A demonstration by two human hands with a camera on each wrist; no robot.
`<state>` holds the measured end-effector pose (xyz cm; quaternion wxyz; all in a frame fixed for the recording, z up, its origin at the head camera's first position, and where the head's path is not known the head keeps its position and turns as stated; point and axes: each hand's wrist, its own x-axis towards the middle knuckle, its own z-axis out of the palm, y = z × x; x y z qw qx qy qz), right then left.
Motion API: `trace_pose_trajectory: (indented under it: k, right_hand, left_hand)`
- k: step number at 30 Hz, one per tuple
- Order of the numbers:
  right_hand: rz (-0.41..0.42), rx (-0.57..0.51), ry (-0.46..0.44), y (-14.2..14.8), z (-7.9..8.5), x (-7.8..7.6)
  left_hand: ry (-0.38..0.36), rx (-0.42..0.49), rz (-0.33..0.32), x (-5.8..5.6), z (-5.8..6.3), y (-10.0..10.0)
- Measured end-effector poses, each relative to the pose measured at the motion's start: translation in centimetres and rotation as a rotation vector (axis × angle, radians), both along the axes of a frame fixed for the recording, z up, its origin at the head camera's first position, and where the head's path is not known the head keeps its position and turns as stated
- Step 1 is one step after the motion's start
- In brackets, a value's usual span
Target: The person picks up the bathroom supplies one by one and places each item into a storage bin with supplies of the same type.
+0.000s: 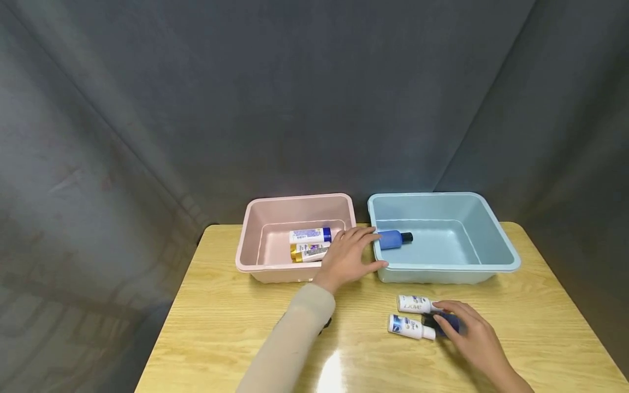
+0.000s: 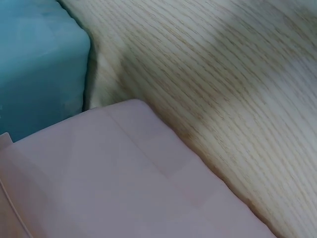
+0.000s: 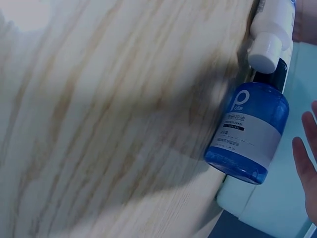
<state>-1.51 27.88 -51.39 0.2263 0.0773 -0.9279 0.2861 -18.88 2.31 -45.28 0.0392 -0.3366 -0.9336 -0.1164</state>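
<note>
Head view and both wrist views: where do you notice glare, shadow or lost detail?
Head: a white glare patch on the table, low in the frame; left wrist: soft shadows across the table, the pink bin showing little fine detail; right wrist: a washed-out top-left corner, a broad shadow beside the blue bottle, whose smallest print is unreadable.

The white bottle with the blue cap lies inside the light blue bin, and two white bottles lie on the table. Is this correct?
Not the light blue bin: the head view shows the blue-capped bottle inside the pink bin. Two white bottles do lie on the table.
</note>
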Motion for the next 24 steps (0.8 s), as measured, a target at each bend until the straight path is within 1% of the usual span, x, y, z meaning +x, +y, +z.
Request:
trace_pose_trajectory:
  k: [4, 8, 13, 19, 24]
  right_hand:
    - [0.03, 0.013, -0.024, -0.1, -0.1, 0.1]
    - [0.043, 0.014, -0.067, -0.6, -0.1, 0.1]
    - [0.052, 0.004, -0.124, -1.5, -0.2, 0.1]
    - [0.075, 0.025, -0.158, -2.4, -0.4, 0.1]
    - [0.125, -0.009, -0.177, -2.9, -0.5, 0.1]
  left_hand:
    - [0.005, -0.018, 0.001, -0.1, 0.2, 0.1]
    - [0.005, -0.023, 0.001, -0.2, 0.2, 0.0]
    - [-0.024, -0.031, 0.007, -0.2, 0.2, -0.2]
    - [-0.035, -0.022, 0.009, -0.2, 0.3, -0.3]
    - [-0.026, -0.021, 0.011, -0.1, 0.4, -0.1]
